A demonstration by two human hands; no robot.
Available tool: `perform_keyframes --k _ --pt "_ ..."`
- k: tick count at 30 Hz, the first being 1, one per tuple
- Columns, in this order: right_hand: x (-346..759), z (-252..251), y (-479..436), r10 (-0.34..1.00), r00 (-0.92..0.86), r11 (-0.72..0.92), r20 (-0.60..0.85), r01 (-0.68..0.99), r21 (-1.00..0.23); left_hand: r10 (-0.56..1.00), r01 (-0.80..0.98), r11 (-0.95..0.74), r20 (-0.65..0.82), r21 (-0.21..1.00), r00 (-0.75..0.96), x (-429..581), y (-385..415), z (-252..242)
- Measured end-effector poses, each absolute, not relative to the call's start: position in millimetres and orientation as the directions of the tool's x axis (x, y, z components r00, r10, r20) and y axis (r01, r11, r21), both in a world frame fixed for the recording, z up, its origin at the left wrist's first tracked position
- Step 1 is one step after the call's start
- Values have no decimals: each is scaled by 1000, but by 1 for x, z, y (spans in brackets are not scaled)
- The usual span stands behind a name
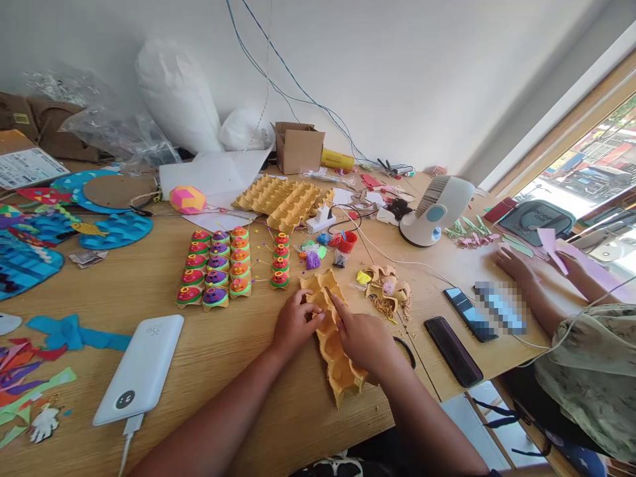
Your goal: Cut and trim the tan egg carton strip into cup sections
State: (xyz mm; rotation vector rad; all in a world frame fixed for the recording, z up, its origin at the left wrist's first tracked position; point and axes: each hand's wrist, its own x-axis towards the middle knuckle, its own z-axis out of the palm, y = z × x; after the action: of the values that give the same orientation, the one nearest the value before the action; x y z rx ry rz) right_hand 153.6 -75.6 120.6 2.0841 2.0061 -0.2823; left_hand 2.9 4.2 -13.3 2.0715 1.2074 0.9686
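Note:
A strip of yellow egg-carton cardboard (332,344) lies on the wooden table (233,371) in front of me. My left hand (293,324) is closed on its left edge near the top. My right hand (362,341) rests over its right side, fingers curled, pinching a thin tool or blade I cannot make out against the cardboard. Cut carton scraps and crumbs (387,288) lie just to the right.
Rows of painted carton cups (218,268) stand behind the strip. A white power bank (142,368) lies left. Egg trays (281,199), a small fan (437,209), two phones (454,348) and colourful paper crafts (59,228) surround. Another person's hands (517,265) work at the right.

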Motion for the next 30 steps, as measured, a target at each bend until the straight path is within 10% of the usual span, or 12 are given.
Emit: perform_keyframes --k 30 --pt "138 109 -63 948 49 -33 -316 998 56 885 490 -446 288 749 364 2 5 -11"
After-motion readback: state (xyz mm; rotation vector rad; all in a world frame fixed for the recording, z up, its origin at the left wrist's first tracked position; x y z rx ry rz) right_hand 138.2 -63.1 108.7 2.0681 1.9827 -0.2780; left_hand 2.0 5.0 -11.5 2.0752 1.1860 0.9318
